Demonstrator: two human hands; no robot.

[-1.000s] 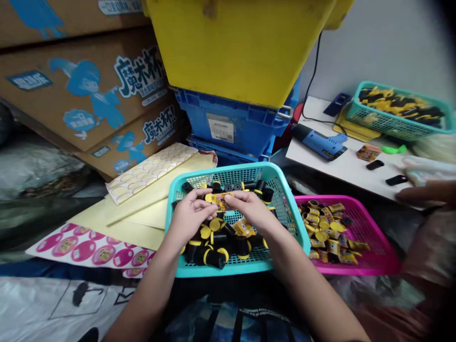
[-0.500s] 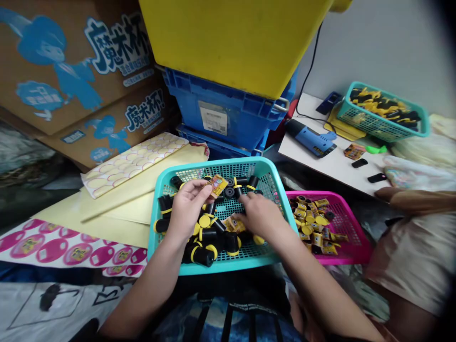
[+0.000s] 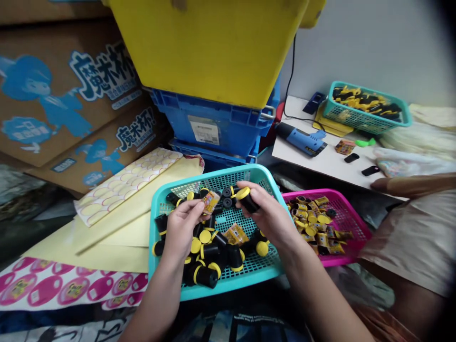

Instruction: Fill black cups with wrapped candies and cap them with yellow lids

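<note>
Left hand [image 3: 181, 232]: palm turned inward, grip narrow, pinching 1 printed packet [image 3: 211, 202]. Right hand [image 3: 270, 213]: raised, fingers curled, holding 1 black tube with yellow cap [image 3: 247, 199]. Both are working just above 1 teal basket [image 3: 213, 175] of tubes.

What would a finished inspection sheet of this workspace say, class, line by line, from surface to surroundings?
Surface: white table at right, bearing a blue power tool.
Job's things: teal mesh basket of black cylinders with yellow caps, and sachets; pink basket beside it holds more.
Clutter: pink sticker sheet and cream sticker sheet lie left of the basket.
Hands: left hand pinches a yellow-orange sachet; right hand holds a capped black cylinder.
Cables: one black cable runs down the wall to the table.
Surroundings: blue crates under a yellow bin, printed cartons; another person's arm at right.
</note>
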